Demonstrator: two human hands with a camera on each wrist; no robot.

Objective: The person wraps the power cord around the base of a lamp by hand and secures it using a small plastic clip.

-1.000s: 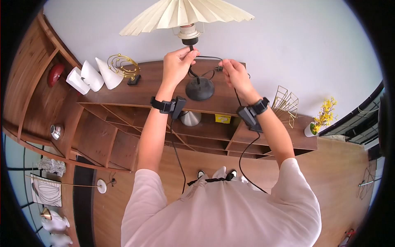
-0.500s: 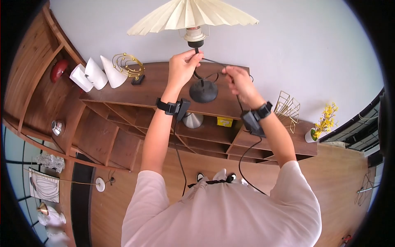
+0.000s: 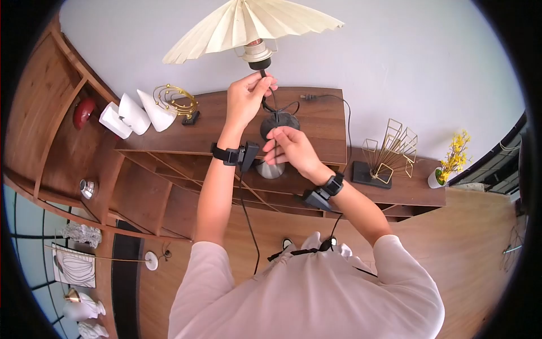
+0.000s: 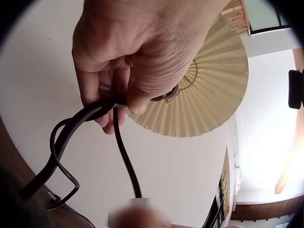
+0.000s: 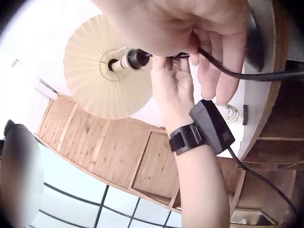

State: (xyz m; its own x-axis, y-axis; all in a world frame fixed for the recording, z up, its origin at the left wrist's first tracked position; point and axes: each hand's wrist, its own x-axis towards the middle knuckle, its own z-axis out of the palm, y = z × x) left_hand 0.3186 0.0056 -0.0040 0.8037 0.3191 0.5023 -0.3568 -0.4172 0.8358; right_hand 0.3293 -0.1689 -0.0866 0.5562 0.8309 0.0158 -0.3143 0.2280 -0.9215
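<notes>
A table lamp with a pleated cream shade (image 3: 248, 28) rises over the cabinet, its round black base (image 3: 289, 120) partly behind my right hand. My left hand (image 3: 243, 101) pinches the lamp's black stem (image 4: 71, 126) just under the socket, together with a stretch of thin cord. In front of the base is my right hand (image 3: 296, 151), thumb and fingers pinching the black cord (image 5: 256, 76). That cord runs down from the left hand's fingers in the left wrist view. A thin loop winds loosely about the lower stem.
The cord's plug (image 3: 307, 97) lies on the wooden cabinet top (image 3: 214, 127) near its right end. White cones (image 3: 155, 110) and a gold ring ornament (image 3: 176, 101) stand left. Right are a gold wire ornament (image 3: 389, 150) and yellow flowers (image 3: 453, 155). A metal cone (image 3: 270, 169) sits below.
My right hand has come from right of the lamp, down and left to the front of the base, drawing cord with it. The left hand stays on the stem.
</notes>
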